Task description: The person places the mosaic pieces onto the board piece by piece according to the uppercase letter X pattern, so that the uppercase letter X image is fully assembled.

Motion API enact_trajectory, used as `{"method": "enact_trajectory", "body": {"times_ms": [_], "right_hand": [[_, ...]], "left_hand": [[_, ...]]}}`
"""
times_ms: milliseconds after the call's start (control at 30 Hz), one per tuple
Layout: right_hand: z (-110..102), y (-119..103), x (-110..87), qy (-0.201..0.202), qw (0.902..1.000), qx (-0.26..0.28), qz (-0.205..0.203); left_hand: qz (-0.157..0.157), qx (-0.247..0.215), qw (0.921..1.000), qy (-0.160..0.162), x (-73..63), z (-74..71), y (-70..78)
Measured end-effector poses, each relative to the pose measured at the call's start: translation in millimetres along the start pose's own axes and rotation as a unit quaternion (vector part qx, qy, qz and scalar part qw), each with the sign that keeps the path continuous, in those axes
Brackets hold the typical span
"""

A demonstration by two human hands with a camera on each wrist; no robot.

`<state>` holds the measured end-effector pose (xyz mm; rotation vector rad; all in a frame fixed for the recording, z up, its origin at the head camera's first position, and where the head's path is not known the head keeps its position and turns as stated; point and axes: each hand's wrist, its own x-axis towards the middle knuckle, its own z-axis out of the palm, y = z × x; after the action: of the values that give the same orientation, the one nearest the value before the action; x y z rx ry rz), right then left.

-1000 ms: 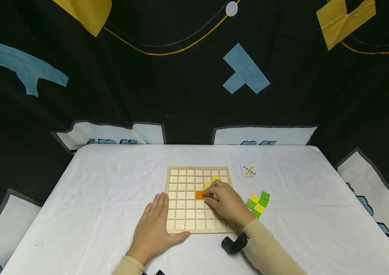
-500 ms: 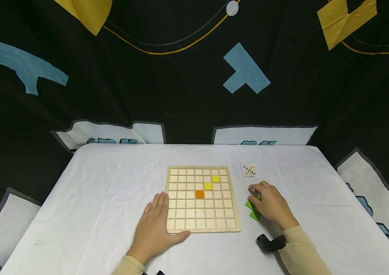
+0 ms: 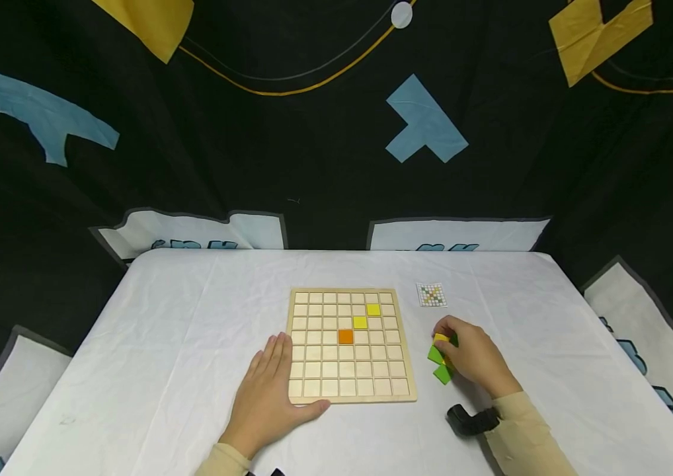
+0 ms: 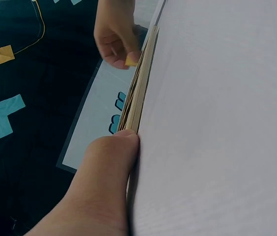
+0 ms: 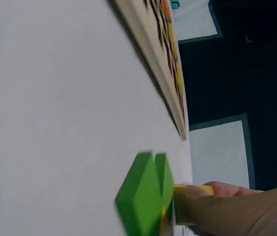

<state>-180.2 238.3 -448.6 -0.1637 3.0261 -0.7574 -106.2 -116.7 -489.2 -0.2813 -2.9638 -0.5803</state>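
The square wooden grid board (image 3: pixel 329 370) lies on the white table. Two yellow blocks (image 3: pixel 360 322) and an orange block (image 3: pixel 345 336) sit in its cells on one diagonal. My left hand (image 3: pixel 265 396) rests along the board's left side with straight fingers, thumb at the front edge. To the right of the board, my right hand (image 3: pixel 472 350) pinches a yellow block (image 5: pixel 180 209) between thumb and fingers, partly hidden by the thumb. Green blocks (image 3: pixel 442 374) lie beneath and beside this hand, which covers part of the pile.
A small card (image 3: pixel 432 295) printed with a coloured grid lies beyond the blocks, right of the board. The white tablecloth (image 3: pixel 152 363) spreads around. A black curtain (image 3: pixel 330 165) with blue and yellow shapes hangs behind the table.
My right hand has left the orange block in the board and moved right to the loose blocks, where it now pinches a yellow one. The left hand stays put.
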Motion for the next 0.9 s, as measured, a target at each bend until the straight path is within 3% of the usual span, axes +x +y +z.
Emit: {"method": "enact_trajectory", "body": {"times_ms": [267,500,667,900], "right_hand": [[16,-41,7.8,0.006,0.9973,0.07,-0.023],[43,-89,9.2,-0.01,0.9887,0.117,-0.094],[62,-113,9.9,-0.04,0.981,0.128,-0.14],[79,-129,12.4,-0.045,0.9783,0.114,-0.167]], "left_hand": [[0.002,0.0,1.0,0.001,-0.6,-0.2,-0.4],[-0.002,0.0,1.0,-0.009,0.1,-0.3,-0.4],[-0.001,0.005,1.0,-0.007,0.1,-0.1,-0.4],[0.002,0.006,1.0,-0.005,0.2,0.2,-0.5]]}}
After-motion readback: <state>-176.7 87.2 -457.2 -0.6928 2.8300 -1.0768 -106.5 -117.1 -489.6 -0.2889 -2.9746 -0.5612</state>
